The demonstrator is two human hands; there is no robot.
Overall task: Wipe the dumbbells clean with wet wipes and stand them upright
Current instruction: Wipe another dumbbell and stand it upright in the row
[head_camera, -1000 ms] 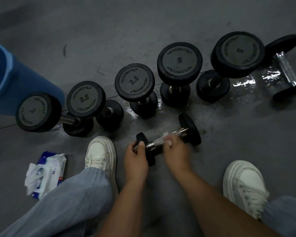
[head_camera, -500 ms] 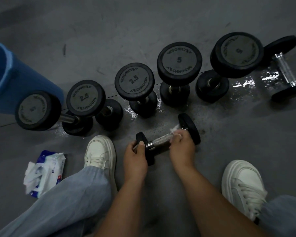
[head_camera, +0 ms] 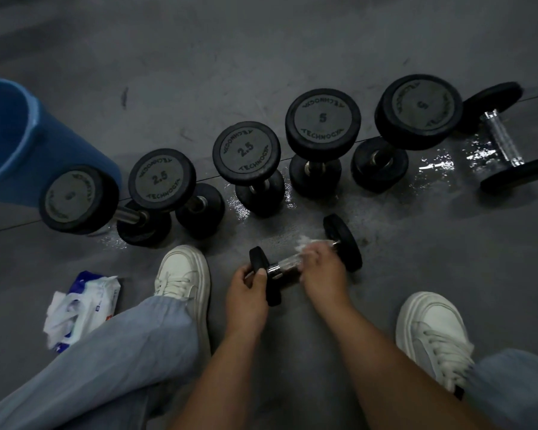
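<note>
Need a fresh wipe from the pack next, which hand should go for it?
Left, probably: the pack lies by the left shoe, and the left hand only steadies one end of the small dumbbell, while the right hand holds the wipe on the handle.

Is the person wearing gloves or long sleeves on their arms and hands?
No. The left hand and right hand are bare, no gloves. The left forearm and right forearm are bare too: no sleeve, watch or bracelet shows. Rings are too dim to tell.
</note>
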